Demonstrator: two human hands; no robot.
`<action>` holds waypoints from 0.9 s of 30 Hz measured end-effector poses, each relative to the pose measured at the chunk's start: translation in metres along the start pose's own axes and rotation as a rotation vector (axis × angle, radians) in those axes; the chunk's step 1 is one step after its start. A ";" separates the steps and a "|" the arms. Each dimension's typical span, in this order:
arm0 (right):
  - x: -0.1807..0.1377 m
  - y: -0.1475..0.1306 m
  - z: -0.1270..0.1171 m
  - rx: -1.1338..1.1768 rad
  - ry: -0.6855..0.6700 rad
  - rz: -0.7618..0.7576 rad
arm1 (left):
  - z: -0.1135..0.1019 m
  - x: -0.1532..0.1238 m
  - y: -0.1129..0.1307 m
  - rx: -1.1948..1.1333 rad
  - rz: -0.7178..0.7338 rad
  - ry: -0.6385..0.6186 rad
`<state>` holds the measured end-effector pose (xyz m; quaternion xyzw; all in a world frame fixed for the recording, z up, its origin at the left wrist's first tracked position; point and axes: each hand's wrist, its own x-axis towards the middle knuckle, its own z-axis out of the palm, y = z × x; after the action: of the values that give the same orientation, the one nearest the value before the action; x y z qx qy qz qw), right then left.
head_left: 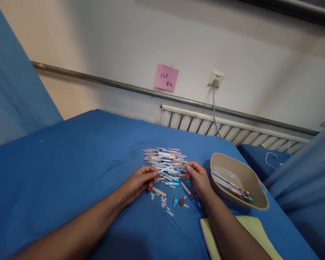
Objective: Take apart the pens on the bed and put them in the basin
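Note:
My left hand is closed in a pinch on a thin white pen refill, which slants up to the right over a pile of pen parts. To the right of the pile, the thumb and forefinger of my right hand are pressed together; what they hold is too small to make out. Between and beyond my hands lie several pen barrels and refills in rows. Light blue barrel pieces are nearer to me. Small white pieces, a turquoise piece and a brown piece are scattered in front.
A beige basket with several pens inside stands at the right. A yellow notebook or pad lies partly under my right forearm. Blue cloth covers the surface. Behind it are a radiator and a socket with a cable.

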<state>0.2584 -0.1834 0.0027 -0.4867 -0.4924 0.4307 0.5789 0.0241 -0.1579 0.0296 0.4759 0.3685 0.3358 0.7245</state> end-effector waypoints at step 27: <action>-0.017 -0.009 0.017 -0.422 -0.212 -0.089 | 0.010 -0.003 -0.008 0.193 0.067 0.052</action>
<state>0.2394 -0.1994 0.0092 -0.5268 -0.6506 0.3408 0.4277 0.0324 -0.1670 0.0256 0.5466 0.4017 0.3353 0.6538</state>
